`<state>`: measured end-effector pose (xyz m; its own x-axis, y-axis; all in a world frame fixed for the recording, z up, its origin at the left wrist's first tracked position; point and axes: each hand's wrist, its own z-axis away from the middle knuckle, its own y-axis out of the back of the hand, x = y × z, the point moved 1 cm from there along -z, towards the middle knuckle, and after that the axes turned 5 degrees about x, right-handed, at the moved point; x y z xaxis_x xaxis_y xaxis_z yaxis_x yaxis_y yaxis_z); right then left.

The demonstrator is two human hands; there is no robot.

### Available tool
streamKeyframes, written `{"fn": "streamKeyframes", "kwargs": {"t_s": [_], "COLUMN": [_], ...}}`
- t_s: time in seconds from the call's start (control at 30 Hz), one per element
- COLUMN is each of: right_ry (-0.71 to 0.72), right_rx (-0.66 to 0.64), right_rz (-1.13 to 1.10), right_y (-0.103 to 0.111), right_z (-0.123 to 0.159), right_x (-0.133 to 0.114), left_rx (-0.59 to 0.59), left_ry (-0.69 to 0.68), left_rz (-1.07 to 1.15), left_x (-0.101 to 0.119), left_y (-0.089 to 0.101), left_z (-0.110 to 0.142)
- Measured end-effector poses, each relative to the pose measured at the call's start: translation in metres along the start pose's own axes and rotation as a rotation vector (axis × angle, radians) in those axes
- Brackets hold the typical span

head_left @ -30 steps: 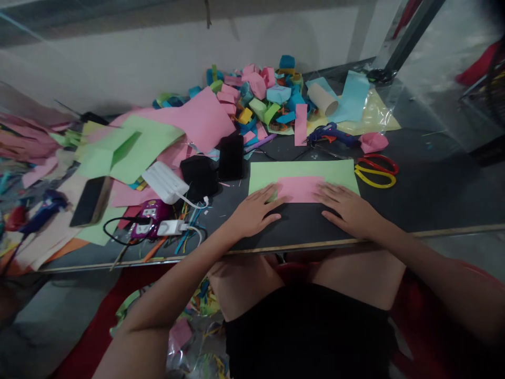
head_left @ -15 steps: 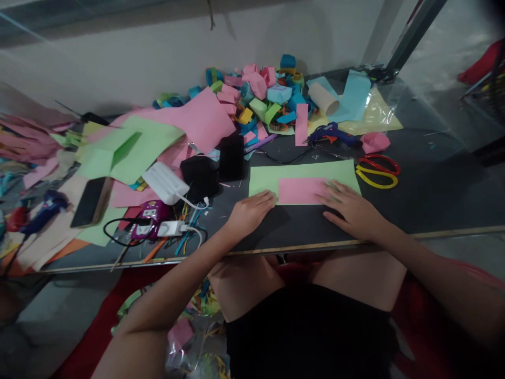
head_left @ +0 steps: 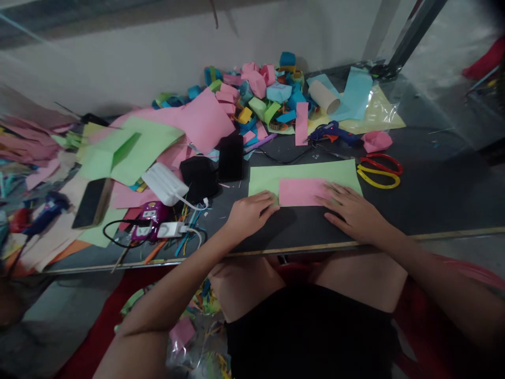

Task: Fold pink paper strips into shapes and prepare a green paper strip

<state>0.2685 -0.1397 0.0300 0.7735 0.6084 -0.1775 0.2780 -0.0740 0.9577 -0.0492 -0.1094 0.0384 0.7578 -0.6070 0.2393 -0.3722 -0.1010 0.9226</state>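
Observation:
A pink paper rectangle (head_left: 300, 192) lies on top of a larger light green paper sheet (head_left: 307, 170) near the table's front edge. My left hand (head_left: 252, 213) rests with its fingers extended on the green sheet's left end, its thumb close to the pink piece's lower left corner. Flat on the right end of both papers lies my right hand (head_left: 349, 210), its fingers spread over the pink piece's right side. Scissors with red and yellow handles (head_left: 379, 171) lie just right of the green sheet, their blades hard to make out.
Behind the sheet lie a blue glue gun (head_left: 335, 133), a pink paper strip (head_left: 302, 123) and a cardboard tube (head_left: 324, 97). Folded paper pieces (head_left: 256, 92) are heaped against the wall. Leftward are a black phone (head_left: 231, 158), a white power bank (head_left: 165, 183) and a purple adapter (head_left: 151, 221).
My left thumb has shifted slightly right, toward the pink piece's lower corner. The right hand and both papers stay nearly in place; the view has moved a little.

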Motion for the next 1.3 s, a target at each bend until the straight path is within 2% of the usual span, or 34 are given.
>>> {"fn": "streamKeyframes", "kwargs": {"t_s": [0.13,0.27,0.4,0.7,1.0,1.13,1.3], "right_ry": [-0.004,-0.006,-0.006,-0.089,-0.152,-0.148,-0.133], "right_rx": [0.002,0.003,0.010,0.069,0.112,0.117,0.106], "right_rz": [0.012,0.017,0.011,-0.003,0.025,0.033,0.022], "right_y": [-0.001,0.000,0.000,0.000,0.002,0.002,0.003], "right_z": [0.000,0.000,0.000,0.001,0.001,0.002,0.002], "right_x": [0.001,0.000,-0.001,-0.003,-0.009,-0.010,-0.009], "left_rx": [-0.058,-0.111,-0.114,-0.102,-0.169,-0.174,-0.100], "left_ry": [0.126,0.049,-0.034,-0.058,-0.112,-0.093,0.003], "left_rz": [-0.144,-0.218,-0.249,-0.168,-0.187,-0.202,-0.221], "left_x": [0.019,0.029,0.028,0.021,0.016,0.014,0.020], "left_y": [0.003,0.002,0.002,-0.007,-0.001,-0.001,0.000], "left_z": [-0.019,-0.030,-0.023,-0.018,-0.022,-0.023,-0.025]}}
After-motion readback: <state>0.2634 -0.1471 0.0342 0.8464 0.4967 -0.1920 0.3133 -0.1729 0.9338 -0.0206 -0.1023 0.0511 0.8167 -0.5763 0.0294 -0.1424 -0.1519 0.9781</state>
